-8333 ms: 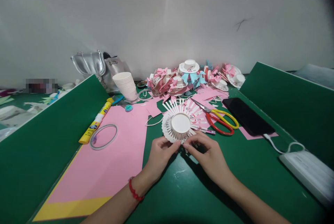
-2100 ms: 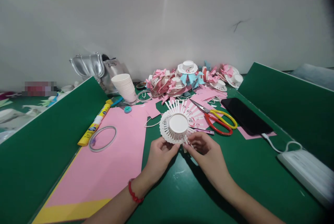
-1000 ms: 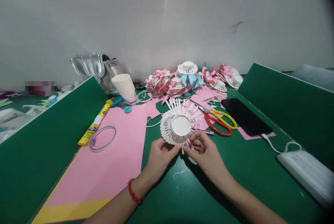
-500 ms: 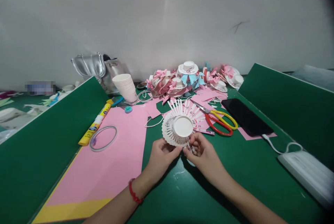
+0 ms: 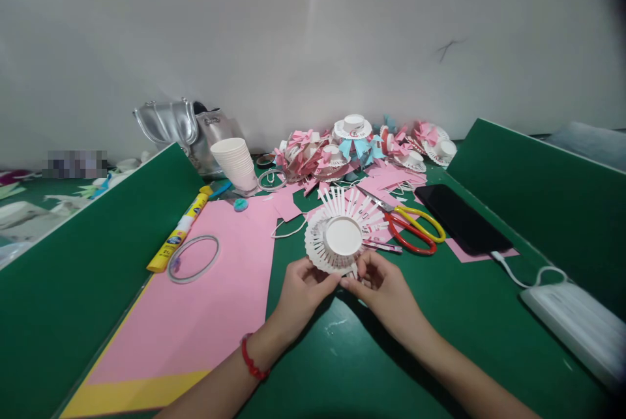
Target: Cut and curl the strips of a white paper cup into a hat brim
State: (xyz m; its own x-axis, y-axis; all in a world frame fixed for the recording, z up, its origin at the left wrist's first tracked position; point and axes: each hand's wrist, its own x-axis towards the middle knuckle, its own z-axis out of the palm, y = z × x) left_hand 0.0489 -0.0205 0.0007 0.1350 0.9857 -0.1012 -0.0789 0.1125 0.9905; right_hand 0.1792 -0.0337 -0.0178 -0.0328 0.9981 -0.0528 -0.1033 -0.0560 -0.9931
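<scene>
A white paper cup [image 5: 343, 236], its side cut into strips fanned out around the base, is held between my two hands above the green table. On its left, strips are folded into a looped rim; at the top and right, others stick out straight. My left hand [image 5: 306, 285] pinches the lower left edge, thumb in front. My right hand [image 5: 379, 279] grips the lower right edge near some strips, which its fingers partly hide. Just beyond the cup, red-and-yellow scissors [image 5: 413, 227] lie with their blades pointing to the upper left.
Pink paper [image 5: 215, 302] and a yellow glue stick [image 5: 178, 230] lie at left. Stacked paper cups [image 5: 235, 161] stand before a silver bag [image 5: 171, 126]. Finished cup shapes [image 5: 327, 158] pile up at the back. A phone [image 5: 462, 218] and a face mask [image 5: 580, 328] are at right, between green dividers [image 5: 552, 197].
My right hand has shifted slightly left, its thumb now closer to my left thumb at the rim. The cup has turned a little, and its strips sit slightly further right.
</scene>
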